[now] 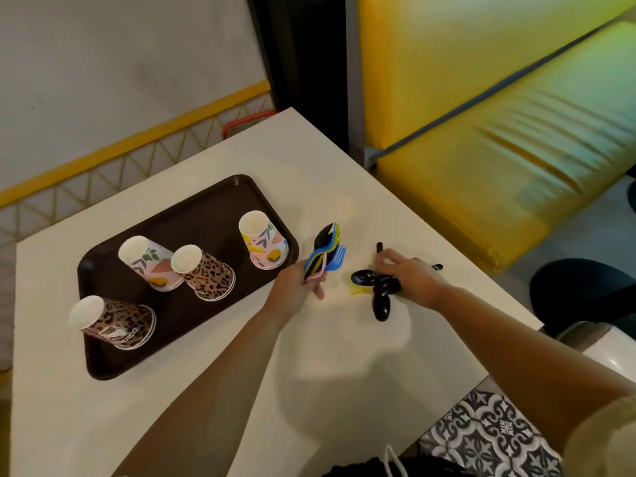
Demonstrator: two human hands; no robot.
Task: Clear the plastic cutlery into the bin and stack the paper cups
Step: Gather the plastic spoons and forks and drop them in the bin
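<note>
- Left hand (298,283) is up off the table (361,356), fingers curled tight round a bundle of cutlery (327,254): blue, yellow, pink and black pieces, heads fanned up and away from the person.
- Right hand (407,275) is down flat-ish on the loose pile, fingers spread and bent over the black spoons (377,290); whether it has actually closed on them, I cannot tell.
- Those spoons lie crossed: one bowl points left towards the left hand, another runs down towards the person. A yellow fork (358,290) pokes out from beneath them, tines to the left.
- One more black handle (379,247) sticks out beyond the right fingertips, on the far side.
- So here's the key relation: the loose pieces sit directly under the right hand and just beside the left, to its right. The right hand is plainly the nearer one for the gather.
- My read: the crossed axes want squaring up before they'll join the bundle cleanly.
- Four paper cups (203,271) stand upside down and separate on the brown tray (206,204), left of both hands, untouched and not yet stacked.
- No bin clearly in view.
</note>
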